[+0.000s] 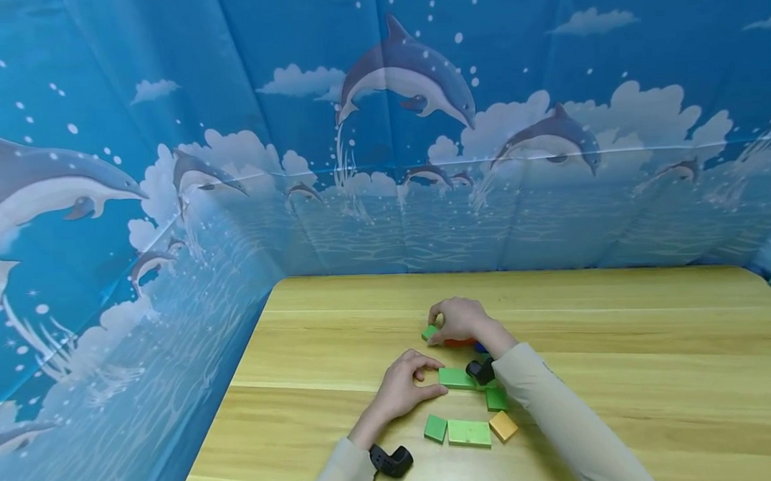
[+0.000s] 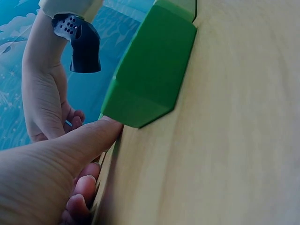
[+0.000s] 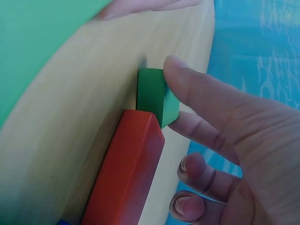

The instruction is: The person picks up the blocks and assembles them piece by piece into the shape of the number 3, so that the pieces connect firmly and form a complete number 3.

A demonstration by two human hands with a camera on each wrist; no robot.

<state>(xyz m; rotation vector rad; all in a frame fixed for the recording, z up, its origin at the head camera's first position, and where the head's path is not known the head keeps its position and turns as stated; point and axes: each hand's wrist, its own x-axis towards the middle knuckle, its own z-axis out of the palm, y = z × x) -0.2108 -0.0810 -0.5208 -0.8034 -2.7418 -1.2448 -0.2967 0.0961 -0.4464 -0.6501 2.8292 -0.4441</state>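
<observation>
My right hand (image 1: 460,319) pinches a small green block (image 3: 151,93) between thumb and a finger, at the end of a long red block (image 3: 123,168). Its other fingers are curled loosely beside it. Nearer, my left hand (image 1: 401,385) holds the left end of a long green block (image 1: 456,378), with thumb and forefinger at its two sides. In the left wrist view, the thumb (image 2: 89,140) reaches past a nearer green block (image 2: 150,70), which hides the tip's contact. The right wrist and its black camera cover part of the block row.
Closer to me lie a small green block (image 1: 435,428), a light green long block (image 1: 469,433) and an orange block (image 1: 503,427). Another green block (image 1: 496,399) and a blue piece (image 1: 480,347) sit by the right forearm. A dolphin-print curtain (image 1: 384,219) borders the wooden table (image 1: 657,386).
</observation>
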